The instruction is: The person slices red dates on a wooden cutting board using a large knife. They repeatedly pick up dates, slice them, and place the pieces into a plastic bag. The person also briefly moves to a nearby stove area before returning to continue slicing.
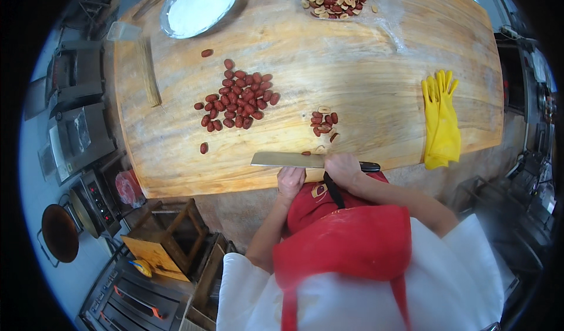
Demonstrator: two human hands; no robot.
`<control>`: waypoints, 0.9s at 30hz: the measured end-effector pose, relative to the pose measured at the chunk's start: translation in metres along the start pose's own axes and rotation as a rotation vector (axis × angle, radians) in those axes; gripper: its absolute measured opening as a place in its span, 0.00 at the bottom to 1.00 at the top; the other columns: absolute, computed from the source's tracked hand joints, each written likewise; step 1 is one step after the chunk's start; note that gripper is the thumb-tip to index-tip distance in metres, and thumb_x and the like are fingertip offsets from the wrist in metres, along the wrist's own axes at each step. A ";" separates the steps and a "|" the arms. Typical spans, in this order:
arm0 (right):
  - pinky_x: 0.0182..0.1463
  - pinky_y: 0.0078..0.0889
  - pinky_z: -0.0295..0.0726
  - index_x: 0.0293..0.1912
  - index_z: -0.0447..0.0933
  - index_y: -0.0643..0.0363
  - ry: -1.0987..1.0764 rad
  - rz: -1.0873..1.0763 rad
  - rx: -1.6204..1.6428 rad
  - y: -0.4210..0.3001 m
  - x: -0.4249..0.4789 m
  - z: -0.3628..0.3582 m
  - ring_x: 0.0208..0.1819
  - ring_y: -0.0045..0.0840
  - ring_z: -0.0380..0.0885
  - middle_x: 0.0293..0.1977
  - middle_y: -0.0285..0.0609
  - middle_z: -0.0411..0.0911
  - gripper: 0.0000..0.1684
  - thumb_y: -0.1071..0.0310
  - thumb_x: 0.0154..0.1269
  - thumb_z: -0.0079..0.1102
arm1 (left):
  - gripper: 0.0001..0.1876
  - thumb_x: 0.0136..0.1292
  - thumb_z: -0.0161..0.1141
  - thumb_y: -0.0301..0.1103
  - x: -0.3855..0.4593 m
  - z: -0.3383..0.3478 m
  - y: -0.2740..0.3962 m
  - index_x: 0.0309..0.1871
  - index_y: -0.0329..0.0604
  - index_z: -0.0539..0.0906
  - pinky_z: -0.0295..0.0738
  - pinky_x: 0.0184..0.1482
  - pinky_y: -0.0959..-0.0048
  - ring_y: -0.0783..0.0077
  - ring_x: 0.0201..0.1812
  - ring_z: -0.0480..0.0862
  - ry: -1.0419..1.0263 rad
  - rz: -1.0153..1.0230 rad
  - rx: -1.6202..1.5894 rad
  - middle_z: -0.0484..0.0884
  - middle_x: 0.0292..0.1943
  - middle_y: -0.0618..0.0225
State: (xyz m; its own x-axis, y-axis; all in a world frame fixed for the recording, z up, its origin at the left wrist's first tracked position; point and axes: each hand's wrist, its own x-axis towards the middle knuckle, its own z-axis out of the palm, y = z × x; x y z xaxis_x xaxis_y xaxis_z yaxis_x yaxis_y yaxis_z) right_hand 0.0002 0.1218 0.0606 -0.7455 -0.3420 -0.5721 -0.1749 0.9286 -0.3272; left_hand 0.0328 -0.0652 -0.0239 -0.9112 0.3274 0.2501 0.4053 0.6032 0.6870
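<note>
My right hand [343,170] grips a Chinese cleaver [282,159] where its blade meets the black handle. The broad blade points left, close to the near edge of a wooden table [379,93]. My left hand [291,182] is curled at the blade's near side; whatever its fingers may hold is hidden. A small red jujube piece [306,153] sits by the blade's far edge. Just beyond lies a small group of cut jujubes [325,123], some showing pale insides. Farther left is a loose heap of whole red jujubes [242,96], with a few strays around it.
Sliced jujubes [337,0] fill a clear plastic bag at the far side. A round bowl of white contents [200,7] stands at the back left, near a bundle of thin sticks [149,73]. Yellow rubber gloves [442,121] lie at the right. A wooden stool [169,238] stands lower left.
</note>
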 end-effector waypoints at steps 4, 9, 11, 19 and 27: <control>0.36 0.45 0.81 0.31 0.80 0.63 0.025 0.085 0.125 0.020 0.005 0.002 0.31 0.44 0.82 0.26 0.52 0.80 0.11 0.69 0.58 0.51 | 0.11 0.48 0.63 0.18 0.024 -0.005 0.013 0.36 0.40 0.83 0.78 0.38 0.68 0.60 0.36 0.82 0.045 0.030 -0.057 0.81 0.36 0.62; 0.37 0.49 0.78 0.30 0.79 0.66 0.209 0.290 0.425 0.030 -0.013 -0.014 0.29 0.48 0.79 0.28 0.59 0.78 0.13 0.66 0.60 0.51 | 0.10 0.49 0.64 0.18 0.065 0.011 0.019 0.35 0.42 0.82 0.78 0.38 0.68 0.61 0.39 0.81 0.074 0.013 -0.027 0.79 0.35 0.63; 0.37 0.51 0.77 0.29 0.79 0.66 0.254 0.263 0.357 0.033 -0.023 -0.021 0.28 0.49 0.78 0.27 0.59 0.78 0.15 0.63 0.61 0.52 | 0.09 0.49 0.64 0.19 0.078 0.007 0.021 0.34 0.42 0.82 0.77 0.39 0.67 0.60 0.39 0.80 0.078 -0.033 -0.029 0.79 0.35 0.63; 0.35 0.49 0.78 0.26 0.81 0.66 0.213 0.215 0.389 0.052 -0.026 0.021 0.26 0.49 0.79 0.22 0.57 0.78 0.19 0.59 0.59 0.56 | 0.13 0.60 0.63 0.34 0.055 -0.134 -0.098 0.47 0.39 0.80 0.72 0.49 0.65 0.57 0.45 0.77 0.412 -0.443 0.721 0.79 0.44 0.57; 0.34 0.48 0.78 0.27 0.82 0.64 0.310 0.297 0.396 0.064 -0.032 0.012 0.26 0.48 0.79 0.23 0.56 0.78 0.18 0.57 0.57 0.58 | 0.09 0.60 0.60 0.25 0.068 -0.100 -0.059 0.45 0.41 0.80 0.76 0.42 0.65 0.58 0.40 0.80 0.260 -0.169 0.215 0.81 0.40 0.59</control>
State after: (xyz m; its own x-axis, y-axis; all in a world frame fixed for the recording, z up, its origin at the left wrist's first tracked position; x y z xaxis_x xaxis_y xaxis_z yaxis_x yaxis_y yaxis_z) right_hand 0.0210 0.1901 0.0491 -0.8898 0.0379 -0.4548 0.2792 0.8335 -0.4768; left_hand -0.0604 -0.1512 0.0211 -0.9436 0.0312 0.3296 0.2289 0.7807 0.5814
